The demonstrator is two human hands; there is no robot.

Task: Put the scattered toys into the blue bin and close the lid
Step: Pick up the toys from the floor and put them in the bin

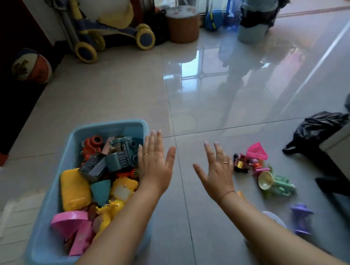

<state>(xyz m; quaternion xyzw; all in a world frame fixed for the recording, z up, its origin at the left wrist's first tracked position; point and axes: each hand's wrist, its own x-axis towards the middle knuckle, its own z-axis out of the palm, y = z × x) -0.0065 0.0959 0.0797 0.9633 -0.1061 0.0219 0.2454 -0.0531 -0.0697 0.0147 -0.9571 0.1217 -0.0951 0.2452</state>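
Note:
The blue bin [109, 127] stands lidless on the tiled floor at lower left, filled with several toys: a yellow block [74, 189], grey-blue trucks [119, 154], pink pieces [73, 226]. My left hand [154, 167] is flat and open above the bin's right rim. My right hand [216, 171] hovers open over the floor, holding nothing. Just right of it lie scattered toys: a red and black car [241, 162], a pink scoop [256, 152], a cream cup [265, 180], green rings [282, 185] and a purple toy [301, 218]. No lid is in view.
A black plastic bag [319, 130] and a pale cabinet edge [347, 147] are at the right. At the back stand a toy stroller [111, 33], a basketball [31, 65], a brown basket [183, 26], a blue ball [214, 20] and a grey bin [254, 13].

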